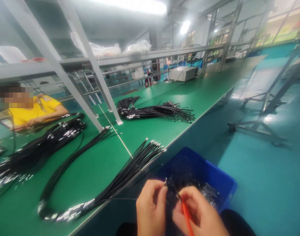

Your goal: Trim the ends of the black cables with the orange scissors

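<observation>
At the lower middle, my left hand (151, 206) is closed in a pinch on a thin black cable, whose small shiny end pokes up at the fingertips. A stretch of cable runs into this hand from the table side. Close beside it, my right hand (198, 209) is wrapped round a slim orange-red handled tool (186, 216). Its dark tip points up toward the left fingertips; I cannot make out its kind. On the table edge to the left lies a curved bundle of black cables (110, 190) with silvery ends, bound with shiny wrapping.
A blue bin (221, 183) with dark, shiny pieces stands below the green table (137, 131). More cable bundles (155, 111) lie farther back and at left (41, 147). Metal shelf posts (100, 62) rise from the table. A person in yellow (39, 111) sits opposite. A wheeled frame (258, 124) stands right.
</observation>
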A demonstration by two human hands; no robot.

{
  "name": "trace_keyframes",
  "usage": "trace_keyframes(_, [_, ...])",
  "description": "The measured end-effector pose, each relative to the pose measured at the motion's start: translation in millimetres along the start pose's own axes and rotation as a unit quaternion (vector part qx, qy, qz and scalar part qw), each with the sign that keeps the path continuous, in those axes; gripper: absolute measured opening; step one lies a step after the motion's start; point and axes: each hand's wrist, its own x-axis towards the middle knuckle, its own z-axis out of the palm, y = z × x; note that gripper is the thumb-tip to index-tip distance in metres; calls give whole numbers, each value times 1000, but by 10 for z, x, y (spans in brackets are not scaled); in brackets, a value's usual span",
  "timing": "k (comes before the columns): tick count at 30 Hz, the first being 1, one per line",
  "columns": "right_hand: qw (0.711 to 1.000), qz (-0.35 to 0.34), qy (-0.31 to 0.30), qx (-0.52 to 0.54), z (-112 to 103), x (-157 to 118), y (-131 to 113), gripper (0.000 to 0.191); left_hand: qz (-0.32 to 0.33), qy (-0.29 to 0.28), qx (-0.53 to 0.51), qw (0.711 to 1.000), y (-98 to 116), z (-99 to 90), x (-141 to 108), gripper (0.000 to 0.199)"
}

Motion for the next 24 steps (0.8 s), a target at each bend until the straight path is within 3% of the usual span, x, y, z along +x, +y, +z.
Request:
trace_keyframes(3, [993, -61, 93, 32, 33, 104, -87, 33, -14, -3, 2, 1000, 28, 6, -25, 11])
trace_keyframes(8, [987, -130, 98, 6, 121, 284, -114, 24, -18, 5, -18, 1000, 89, 44, -86, 14])
trace_keyframes(16, [984, -30, 65, 161, 217, 157, -36, 31, -64, -9, -62, 996, 128, -11, -56, 15])
trace_keyframes(20, [986, -18, 73, 150, 158, 113, -97, 35, -51, -43, -45, 997, 97, -76, -4, 12])
trace_keyframes(24, [991, -31, 19, 132, 34, 95, -132, 33, -83, -60, -86, 991, 45, -143, 29, 13])
